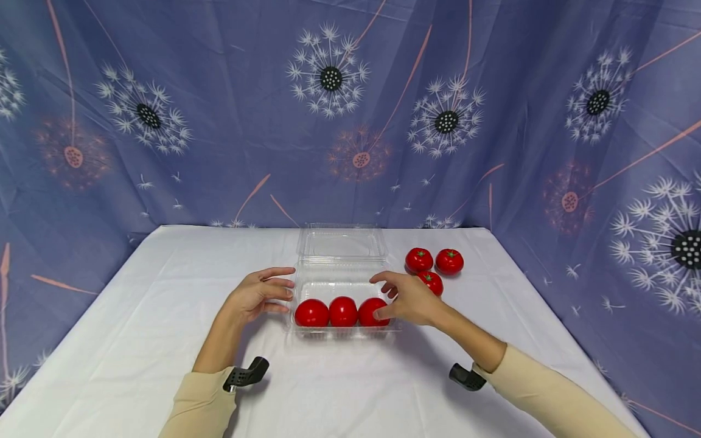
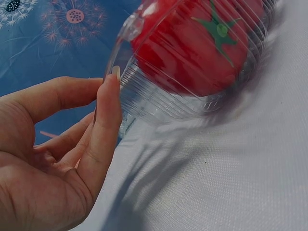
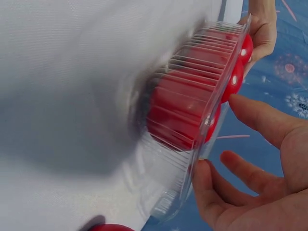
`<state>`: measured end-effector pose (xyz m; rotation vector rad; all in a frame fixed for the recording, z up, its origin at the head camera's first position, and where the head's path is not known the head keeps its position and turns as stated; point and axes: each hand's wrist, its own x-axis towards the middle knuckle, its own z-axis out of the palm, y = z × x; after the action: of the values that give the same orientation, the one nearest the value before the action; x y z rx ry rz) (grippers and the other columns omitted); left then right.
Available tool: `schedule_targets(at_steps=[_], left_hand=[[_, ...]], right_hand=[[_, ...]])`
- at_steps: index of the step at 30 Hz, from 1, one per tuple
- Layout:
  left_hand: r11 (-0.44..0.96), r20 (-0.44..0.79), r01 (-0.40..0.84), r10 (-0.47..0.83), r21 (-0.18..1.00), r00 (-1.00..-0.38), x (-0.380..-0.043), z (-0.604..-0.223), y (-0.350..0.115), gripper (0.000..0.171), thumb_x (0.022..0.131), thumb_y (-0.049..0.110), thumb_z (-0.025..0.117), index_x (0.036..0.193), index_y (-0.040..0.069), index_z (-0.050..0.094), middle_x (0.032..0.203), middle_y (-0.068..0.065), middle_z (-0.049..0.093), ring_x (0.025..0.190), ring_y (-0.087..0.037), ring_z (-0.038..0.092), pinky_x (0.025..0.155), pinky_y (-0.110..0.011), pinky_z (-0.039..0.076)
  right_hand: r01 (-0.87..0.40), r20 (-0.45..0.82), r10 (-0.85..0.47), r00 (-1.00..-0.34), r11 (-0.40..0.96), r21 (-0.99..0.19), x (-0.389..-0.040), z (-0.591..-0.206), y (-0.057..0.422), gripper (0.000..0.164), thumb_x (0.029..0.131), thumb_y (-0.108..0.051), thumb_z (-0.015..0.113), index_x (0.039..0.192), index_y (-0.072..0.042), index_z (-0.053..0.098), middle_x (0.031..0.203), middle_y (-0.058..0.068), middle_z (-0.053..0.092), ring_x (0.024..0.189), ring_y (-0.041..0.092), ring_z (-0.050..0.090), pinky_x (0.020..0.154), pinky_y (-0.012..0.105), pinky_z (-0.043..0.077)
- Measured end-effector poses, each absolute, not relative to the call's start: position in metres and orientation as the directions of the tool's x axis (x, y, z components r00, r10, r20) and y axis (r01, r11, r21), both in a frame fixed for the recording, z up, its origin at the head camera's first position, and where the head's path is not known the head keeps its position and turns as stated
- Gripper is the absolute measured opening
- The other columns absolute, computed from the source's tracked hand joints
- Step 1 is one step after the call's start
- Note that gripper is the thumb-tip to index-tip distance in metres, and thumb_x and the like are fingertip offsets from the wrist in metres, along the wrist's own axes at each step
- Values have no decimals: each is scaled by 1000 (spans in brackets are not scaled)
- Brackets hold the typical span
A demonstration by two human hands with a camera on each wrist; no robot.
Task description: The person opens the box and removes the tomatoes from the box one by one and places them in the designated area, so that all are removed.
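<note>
A clear plastic clamshell box (image 1: 334, 288) lies on the table, its lid (image 1: 344, 243) folded back flat behind it. Three red tomatoes sit in a row along the near side: a left one (image 1: 312, 313), a middle one (image 1: 342, 311) and a right one (image 1: 369, 309). My left hand (image 1: 261, 295) is at the box's left end, fingers loosely bent with the fingertips right at the rim (image 2: 111, 60). At the opposite end, my right hand (image 1: 412, 298) has its fingertips at the rim (image 3: 199, 144) and its thumb over the right tomato. Neither hand grips anything.
Three more tomatoes (image 1: 449, 261) stand grouped at the back right, one partly behind my right hand. A white cloth (image 1: 164, 304) covers the table. Behind it hangs a blue dandelion-print curtain (image 1: 235, 121), which also runs along the sides.
</note>
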<state>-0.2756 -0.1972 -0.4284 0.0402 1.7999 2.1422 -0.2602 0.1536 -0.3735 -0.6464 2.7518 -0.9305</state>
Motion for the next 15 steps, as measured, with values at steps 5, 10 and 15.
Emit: schedule_targets(at_steps=[5, 10, 15], left_hand=[[-133, -193, -236, 275, 962, -942, -276, -428, -197, 70, 88, -6, 66, 152, -7, 37, 116, -13, 66, 79, -15, 72, 65, -33, 64], [-131, -196, -238, 271, 962, -942, -276, -428, -197, 70, 88, -6, 67, 151, -7, 37, 116, -13, 66, 78, -14, 72, 65, -34, 64], [-131, -194, -236, 273, 963, -942, -276, -429, -197, 71, 87, -6, 67, 151, -6, 37, 115, -12, 65, 78, -14, 72, 65, -34, 64]], right_hand=[[-358, -35, -467, -884, 722, -593, -263, -376, 155, 58, 74, -19, 89, 127, -17, 67, 111, 11, 70, 100, 24, 64, 78, 31, 54], [-362, -57, -483, -874, 723, -589, -263, -377, 155, 59, 74, -21, 90, 128, -18, 67, 111, 7, 69, 101, 23, 62, 77, 31, 54], [-377, -58, -499, -865, 720, -582, -263, -379, 155, 58, 76, -27, 89, 129, -15, 67, 111, 6, 68, 103, 24, 61, 77, 31, 53]])
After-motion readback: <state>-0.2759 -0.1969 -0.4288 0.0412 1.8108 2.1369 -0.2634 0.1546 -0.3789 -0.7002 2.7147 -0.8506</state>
